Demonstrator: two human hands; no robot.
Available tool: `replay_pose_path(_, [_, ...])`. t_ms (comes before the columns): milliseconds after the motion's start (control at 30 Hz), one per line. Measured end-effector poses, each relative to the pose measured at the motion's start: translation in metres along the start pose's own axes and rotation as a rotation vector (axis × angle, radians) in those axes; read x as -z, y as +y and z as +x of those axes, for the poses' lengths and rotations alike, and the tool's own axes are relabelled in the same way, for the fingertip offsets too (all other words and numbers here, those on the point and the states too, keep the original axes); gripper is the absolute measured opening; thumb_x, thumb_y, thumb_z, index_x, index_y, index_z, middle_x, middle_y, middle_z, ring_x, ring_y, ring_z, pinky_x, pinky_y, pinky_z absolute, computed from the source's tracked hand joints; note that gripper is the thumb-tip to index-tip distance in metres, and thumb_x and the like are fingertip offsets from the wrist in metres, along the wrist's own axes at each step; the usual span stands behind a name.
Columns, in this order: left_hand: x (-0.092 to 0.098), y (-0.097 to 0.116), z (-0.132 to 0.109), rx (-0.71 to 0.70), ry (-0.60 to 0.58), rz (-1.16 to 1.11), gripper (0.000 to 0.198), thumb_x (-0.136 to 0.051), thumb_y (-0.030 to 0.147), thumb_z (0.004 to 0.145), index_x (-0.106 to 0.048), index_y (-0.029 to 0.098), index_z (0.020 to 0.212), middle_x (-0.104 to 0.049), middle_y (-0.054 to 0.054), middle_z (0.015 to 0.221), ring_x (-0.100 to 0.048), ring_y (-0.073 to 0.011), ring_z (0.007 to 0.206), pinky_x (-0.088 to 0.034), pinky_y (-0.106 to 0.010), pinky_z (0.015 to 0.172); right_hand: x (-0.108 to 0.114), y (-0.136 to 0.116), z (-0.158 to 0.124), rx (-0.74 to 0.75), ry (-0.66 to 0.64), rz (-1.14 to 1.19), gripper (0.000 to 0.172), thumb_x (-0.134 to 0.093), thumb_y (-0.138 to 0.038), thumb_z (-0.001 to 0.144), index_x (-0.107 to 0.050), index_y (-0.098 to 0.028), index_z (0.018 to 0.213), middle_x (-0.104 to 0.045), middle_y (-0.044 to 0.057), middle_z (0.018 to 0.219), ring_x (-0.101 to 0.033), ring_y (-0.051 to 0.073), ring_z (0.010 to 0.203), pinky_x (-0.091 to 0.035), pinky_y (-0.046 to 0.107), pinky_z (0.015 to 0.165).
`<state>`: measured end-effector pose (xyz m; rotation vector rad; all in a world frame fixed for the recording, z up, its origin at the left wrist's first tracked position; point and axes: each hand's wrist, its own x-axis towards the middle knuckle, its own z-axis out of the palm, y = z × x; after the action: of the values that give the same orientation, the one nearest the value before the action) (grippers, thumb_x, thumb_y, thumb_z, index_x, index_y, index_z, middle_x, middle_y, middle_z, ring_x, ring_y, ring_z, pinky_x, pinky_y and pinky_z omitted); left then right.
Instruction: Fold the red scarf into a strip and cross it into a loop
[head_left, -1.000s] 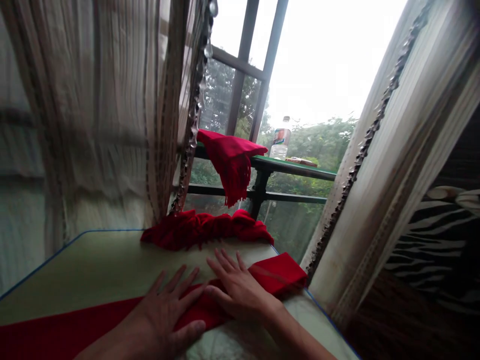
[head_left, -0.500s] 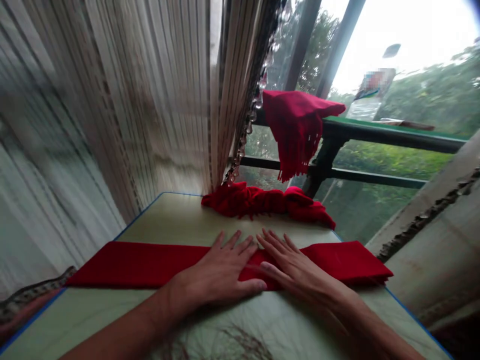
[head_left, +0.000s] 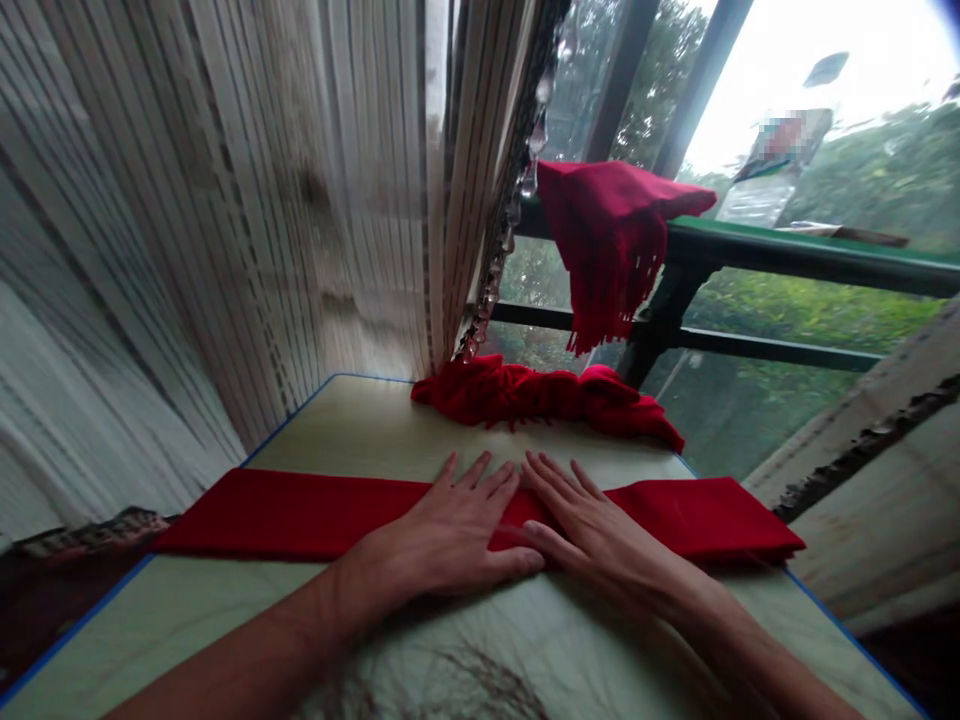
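Observation:
A red scarf (head_left: 292,512), folded into a long flat strip, lies crosswise over the pale table (head_left: 360,425). My left hand (head_left: 457,530) rests flat on the middle of the strip, fingers spread and tips reaching past its far edge. Close beside it, my right hand (head_left: 592,525) lies palm down on the same cloth with its fingers stretched out. The two hands almost meet at the fingertips. Neither grips the fabric. Under the palms, the middle of the strip is partly hidden.
A crumpled red cloth (head_left: 540,395) lies along the table's far edge. Behind it, a fringed red scarf (head_left: 607,240) hangs over a dark green rail (head_left: 810,255) by the window. Striped curtains (head_left: 247,200) hang at the left, and a pale curtain (head_left: 892,500) at the right.
The view has shifted slightly, so everything appears a little further right and higher. Both hands remain flat on the folded scarf.

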<state>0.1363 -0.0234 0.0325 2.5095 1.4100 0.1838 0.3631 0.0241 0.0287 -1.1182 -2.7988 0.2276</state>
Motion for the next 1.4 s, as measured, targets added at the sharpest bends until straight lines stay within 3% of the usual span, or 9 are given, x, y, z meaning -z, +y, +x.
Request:
replay_pose_path(200, [0.000,-0.001,0.000,0.024,0.003,0.019,0.104,-0.022,0.085,0.093,-0.014,0.010,0.164,-0.011,-0.016,0.171,-0.004,-0.0335,0.159,0.000,-0.059,0.128,0.003,-0.003,0.000,0.002,0.056,0.017,0.079,-0.031,-0.064,0.104,-0.010,-0.018,0.165,-0.011,0.009,0.171,-0.006,0.026,0.158,-0.008,0.057,0.128])
replay_pose_path(333, [0.000,0.000,0.000,0.022,0.006,0.015,0.103,-0.024,0.084,0.093,-0.013,0.010,0.165,-0.011,-0.016,0.171,-0.005,-0.0338,0.159,-0.001,-0.059,0.128,0.000,-0.001,0.000,0.026,0.008,0.015,0.078,-0.033,-0.064,0.104,-0.014,-0.018,0.164,-0.017,0.011,0.169,-0.011,0.027,0.158,-0.011,0.058,0.128])
replay_pose_path(433, [-0.002,0.000,0.001,0.025,0.018,0.019,0.104,-0.024,0.084,0.093,-0.015,0.008,0.164,-0.011,-0.017,0.171,-0.006,-0.0337,0.159,0.000,-0.058,0.128,-0.002,-0.001,0.000,0.034,0.067,0.011,0.077,-0.031,-0.063,0.105,-0.012,-0.018,0.164,-0.012,0.009,0.170,-0.008,0.026,0.158,-0.010,0.056,0.128])
replay_pose_path(800, [0.004,0.003,0.001,0.037,-0.035,-0.015,0.105,-0.030,0.084,0.093,-0.013,0.010,0.164,-0.008,-0.017,0.171,-0.003,-0.0336,0.159,0.003,-0.058,0.127,-0.001,-0.002,0.001,0.029,-0.002,0.012,0.079,-0.030,-0.066,0.104,-0.017,-0.016,0.164,-0.018,0.011,0.169,-0.011,0.026,0.158,-0.011,0.056,0.129])
replay_pose_path(1067, [0.006,0.005,0.000,0.035,-0.016,0.007,0.103,-0.032,0.083,0.093,-0.015,0.010,0.164,-0.009,-0.016,0.170,-0.006,-0.0335,0.159,-0.001,-0.059,0.128,0.000,-0.002,0.001,0.044,-0.009,0.031,0.078,-0.031,-0.064,0.104,-0.020,-0.014,0.164,-0.017,0.012,0.169,-0.011,0.027,0.158,-0.011,0.057,0.128])
replay_pose_path(1233, [0.006,0.006,0.000,0.055,-0.022,0.009,0.105,-0.032,0.084,0.092,-0.017,0.008,0.164,-0.011,-0.017,0.170,-0.007,-0.0313,0.159,-0.001,-0.056,0.128,-0.002,0.002,0.001,0.050,0.079,0.030,0.077,-0.031,-0.063,0.105,-0.019,-0.015,0.164,-0.017,0.012,0.169,-0.011,0.026,0.158,-0.010,0.056,0.128])
replay_pose_path(1400, [0.006,0.006,0.000,0.049,-0.019,0.009,0.106,-0.031,0.085,0.092,-0.017,0.008,0.164,-0.011,-0.016,0.170,-0.006,-0.0319,0.159,0.000,-0.058,0.128,0.001,0.001,0.001,0.041,0.037,0.047,0.081,-0.029,-0.066,0.104,-0.021,-0.012,0.163,-0.017,0.013,0.169,-0.011,0.026,0.158,-0.009,0.056,0.128])
